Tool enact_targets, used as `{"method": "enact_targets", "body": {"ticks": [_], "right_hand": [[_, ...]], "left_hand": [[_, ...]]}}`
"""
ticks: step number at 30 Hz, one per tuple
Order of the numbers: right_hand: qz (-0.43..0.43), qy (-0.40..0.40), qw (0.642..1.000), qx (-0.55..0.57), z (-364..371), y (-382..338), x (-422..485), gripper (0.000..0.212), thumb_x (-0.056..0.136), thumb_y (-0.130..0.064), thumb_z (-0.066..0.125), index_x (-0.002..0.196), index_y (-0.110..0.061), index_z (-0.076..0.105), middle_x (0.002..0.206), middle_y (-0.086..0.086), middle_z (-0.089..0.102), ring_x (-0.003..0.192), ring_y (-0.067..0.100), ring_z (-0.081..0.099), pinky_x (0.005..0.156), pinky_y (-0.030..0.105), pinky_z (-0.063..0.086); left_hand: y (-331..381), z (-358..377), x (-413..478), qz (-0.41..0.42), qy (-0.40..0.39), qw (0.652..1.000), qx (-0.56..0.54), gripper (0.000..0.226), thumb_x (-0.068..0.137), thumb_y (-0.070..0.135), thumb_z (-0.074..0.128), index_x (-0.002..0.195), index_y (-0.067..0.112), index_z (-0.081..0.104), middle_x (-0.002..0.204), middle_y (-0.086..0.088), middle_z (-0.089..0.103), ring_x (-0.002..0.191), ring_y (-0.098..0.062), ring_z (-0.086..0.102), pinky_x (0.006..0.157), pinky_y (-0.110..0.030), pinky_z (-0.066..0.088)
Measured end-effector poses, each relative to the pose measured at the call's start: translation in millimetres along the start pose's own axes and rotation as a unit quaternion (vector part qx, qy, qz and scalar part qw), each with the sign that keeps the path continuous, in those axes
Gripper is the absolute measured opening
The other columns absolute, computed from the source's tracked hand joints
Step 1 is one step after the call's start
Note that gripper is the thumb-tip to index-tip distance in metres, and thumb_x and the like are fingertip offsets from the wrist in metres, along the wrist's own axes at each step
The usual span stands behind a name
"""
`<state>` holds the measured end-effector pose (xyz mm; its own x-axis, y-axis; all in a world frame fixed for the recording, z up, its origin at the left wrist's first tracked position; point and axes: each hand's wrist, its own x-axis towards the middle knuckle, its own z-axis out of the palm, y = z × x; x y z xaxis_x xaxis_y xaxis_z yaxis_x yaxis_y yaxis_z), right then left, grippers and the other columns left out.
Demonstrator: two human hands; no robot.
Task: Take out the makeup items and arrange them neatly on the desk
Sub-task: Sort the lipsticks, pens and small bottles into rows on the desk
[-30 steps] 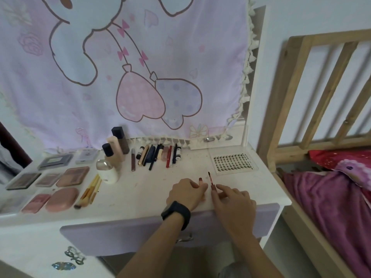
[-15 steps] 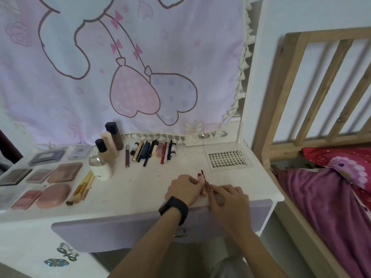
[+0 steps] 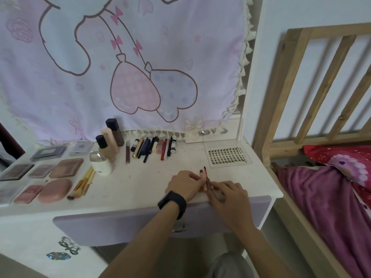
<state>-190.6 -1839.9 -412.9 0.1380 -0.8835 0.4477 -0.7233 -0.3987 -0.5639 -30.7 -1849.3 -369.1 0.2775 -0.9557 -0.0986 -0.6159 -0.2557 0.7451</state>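
Both my hands rest at the front of the white desk (image 3: 130,189). My left hand (image 3: 184,185), with a black band on its wrist, grips a small lip-colour tube (image 3: 201,172) whose dark red top sticks up above the fingers. My right hand (image 3: 228,195) pinches a thin applicator wand (image 3: 205,173) with a dark red tip, held right beside the tube's top. Most of the tube is hidden inside my left fist.
Pencils and lipsticks (image 3: 152,147) lie in a row at the back, with bottles (image 3: 109,139) to their left. Palettes (image 3: 66,167), a pink compact (image 3: 55,190) and brushes (image 3: 83,184) fill the left side. A lash tray (image 3: 228,156) lies back right. A wooden bed frame (image 3: 281,93) stands to the right.
The wand in my right hand has moved left until it is against the tube's top. My left hand has stayed in place.
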Motion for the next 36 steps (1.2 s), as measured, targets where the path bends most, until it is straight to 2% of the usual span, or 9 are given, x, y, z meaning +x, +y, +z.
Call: {"method": "enact_targets", "body": {"ticks": [3,8,17,19,22,25,28,30,36], "right_hand": [[0.001,0.002,1.0,0.012,-2,0,0,0.023,0.09,-0.032,0.072,0.106,-0.016,0.077,0.105,0.001,0.074,0.091,0.021,0.061,0.078,0.031,0.045],[0.005,-0.001,1.0,0.02,-3,0,-1,0.025,0.09,-0.034,0.072,0.107,-0.017,0.077,0.105,0.0,0.074,0.09,0.019,0.061,0.079,0.03,0.046],[0.014,-0.007,0.999,0.034,-4,-2,-1,0.027,0.092,-0.036,0.07,0.111,-0.019,0.076,0.106,-0.002,0.073,0.09,0.016,0.058,0.08,0.033,0.048],[0.017,-0.011,0.999,0.036,-6,-3,-1,0.026,0.092,-0.036,0.069,0.111,-0.02,0.076,0.107,-0.002,0.073,0.091,0.016,0.058,0.081,0.034,0.048],[0.016,-0.027,0.999,0.037,-8,-2,-1,0.028,0.092,-0.036,0.068,0.115,-0.02,0.074,0.11,-0.002,0.071,0.095,0.016,0.057,0.084,0.032,0.046],[0.029,-0.049,0.998,0.038,-11,-3,-1,0.031,0.094,-0.038,0.065,0.121,-0.024,0.071,0.116,-0.006,0.068,0.1,0.013,0.055,0.09,0.029,0.042],[0.032,-0.037,0.997,0.06,-12,-6,-6,0.029,0.092,-0.033,0.069,0.119,-0.023,0.072,0.118,-0.006,0.068,0.1,0.012,0.058,0.093,0.031,0.051],[0.018,-0.026,0.998,0.054,-12,-9,-10,0.025,0.091,-0.028,0.071,0.116,-0.023,0.074,0.117,-0.006,0.068,0.101,0.009,0.055,0.091,0.026,0.05],[-0.115,-0.021,0.993,-0.001,7,-41,-9,0.025,0.086,-0.015,0.076,0.111,-0.018,0.075,0.115,-0.003,0.069,0.106,0.018,0.062,0.086,0.032,0.056]], "left_hand": [[1,-1,-1,0.003,0.002,1.0,0.005,0.03,0.088,0.065,0.058,0.081,0.038,0.067,0.079,0.013,0.073,0.078,-0.005,0.067,0.068,-0.023,0.052],[0,-1,-4,0.007,0.008,1.0,0.021,0.03,0.088,0.066,0.055,0.079,0.04,0.065,0.083,0.012,0.074,0.08,-0.008,0.067,0.07,-0.026,0.053],[-1,-2,-4,0.004,-0.012,1.0,0.009,0.026,0.088,0.052,0.061,0.068,0.037,0.066,0.068,0.015,0.072,0.078,-0.006,0.067,0.072,-0.026,0.053],[-1,-3,-4,0.006,-0.018,1.0,0.006,0.024,0.088,0.052,0.061,0.07,0.037,0.066,0.07,0.015,0.072,0.076,-0.005,0.066,0.066,-0.023,0.049],[-2,-7,-4,0.005,-0.023,1.0,0.002,0.017,0.088,0.049,0.062,0.087,0.034,0.07,0.08,0.011,0.074,0.075,-0.006,0.065,0.063,-0.023,0.049],[-9,-17,-5,0.02,-0.004,0.999,0.024,0.015,0.09,0.045,0.061,0.099,0.034,0.067,0.091,0.015,0.069,0.085,-0.006,0.063,0.074,-0.025,0.052],[-25,-36,-8,0.057,0.068,0.993,0.082,0.011,0.093,0.043,0.057,0.102,0.039,0.062,0.096,0.017,0.063,0.089,-0.005,0.059,0.076,-0.028,0.052],[-42,-50,-8,0.075,0.111,0.984,0.118,0.019,0.095,0.041,0.056,0.112,0.036,0.063,0.107,0.013,0.063,0.099,-0.009,0.055,0.083,-0.03,0.051],[-99,-92,-4,0.044,0.15,0.96,0.234,0.042,0.097,0.041,0.05,0.137,0.031,0.053,0.148,0.004,0.048,0.138,-0.019,0.037,0.111,-0.038,0.033]]}}
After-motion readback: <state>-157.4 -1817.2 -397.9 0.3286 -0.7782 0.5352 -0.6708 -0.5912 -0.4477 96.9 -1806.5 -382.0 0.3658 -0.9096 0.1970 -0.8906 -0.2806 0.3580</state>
